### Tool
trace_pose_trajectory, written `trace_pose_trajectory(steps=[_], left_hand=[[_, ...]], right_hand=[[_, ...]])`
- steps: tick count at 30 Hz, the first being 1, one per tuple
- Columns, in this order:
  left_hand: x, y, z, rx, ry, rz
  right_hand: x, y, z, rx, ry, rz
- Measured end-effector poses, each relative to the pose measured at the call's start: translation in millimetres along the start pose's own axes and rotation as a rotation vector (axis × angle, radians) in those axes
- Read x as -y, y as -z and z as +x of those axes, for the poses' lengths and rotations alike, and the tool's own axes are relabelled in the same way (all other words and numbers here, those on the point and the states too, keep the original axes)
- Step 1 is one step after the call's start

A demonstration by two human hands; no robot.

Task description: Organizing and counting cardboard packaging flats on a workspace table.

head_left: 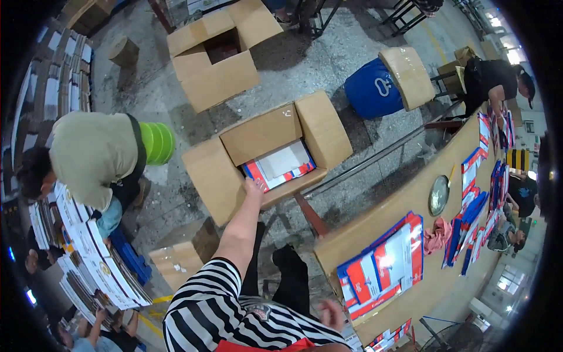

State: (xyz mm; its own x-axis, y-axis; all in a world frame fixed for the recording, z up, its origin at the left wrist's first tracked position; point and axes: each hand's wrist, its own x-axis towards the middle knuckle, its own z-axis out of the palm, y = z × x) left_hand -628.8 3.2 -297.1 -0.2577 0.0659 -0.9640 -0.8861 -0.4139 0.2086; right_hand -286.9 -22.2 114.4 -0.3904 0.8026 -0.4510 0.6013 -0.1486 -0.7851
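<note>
Now, taking the open carton as the centre of the dial, find the flat red, white and blue packets lying inside, low within its walls. See the left hand at seven o'clock, fingers bent over the near left corner of the packets; cannot tell whether pinching them or merely resting there. Note the right hand at five, near the table edge, fingers loosely curled and part-way open, with nothing visible in its hold.

For what looks like settling the packets, best to press flat at the corner, line up the edges with the carton walls and avoid creasing. Probably wise to bring the right hand across to the far corner for an even push.

Mind the flaps spread outward at eight and two. Watch the metal rail at three and the rusty leg at five, awkward for the right hand's reach. Toward four, see the table bearing a larger stack of similar packets and a pink cloth. Farther out, note a second open carton at eleven, a blue container at two and a bending co-worker at nine.
</note>
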Motion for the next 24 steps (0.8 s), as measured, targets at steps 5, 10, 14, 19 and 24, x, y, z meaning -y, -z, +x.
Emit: trace_pose_trajectory(steps=[5, 10, 14, 19, 24], left_hand=[[-36, -16, 85, -0.153, -0.014, -0.398], [-60, -13, 108, 0.0, -0.041, -0.435], [-32, -18, 40, 0.012, -0.058, -0.447], [-137, -81, -40, 0.379, -0.602, -0.154], [-229, -155, 8, -0.028, -1.595, 1.162]], right_hand=[[-58, -55, -3, 0.225, -0.426, 0.2], [-55, -72, 25, 0.323, -0.549, 0.431], [-71, -77, 23, 0.357, -0.589, 0.388], [-61, -83, 31, 0.463, -0.604, 0.405], [-70, -90, 31, 0.406, -0.571, 0.389]])
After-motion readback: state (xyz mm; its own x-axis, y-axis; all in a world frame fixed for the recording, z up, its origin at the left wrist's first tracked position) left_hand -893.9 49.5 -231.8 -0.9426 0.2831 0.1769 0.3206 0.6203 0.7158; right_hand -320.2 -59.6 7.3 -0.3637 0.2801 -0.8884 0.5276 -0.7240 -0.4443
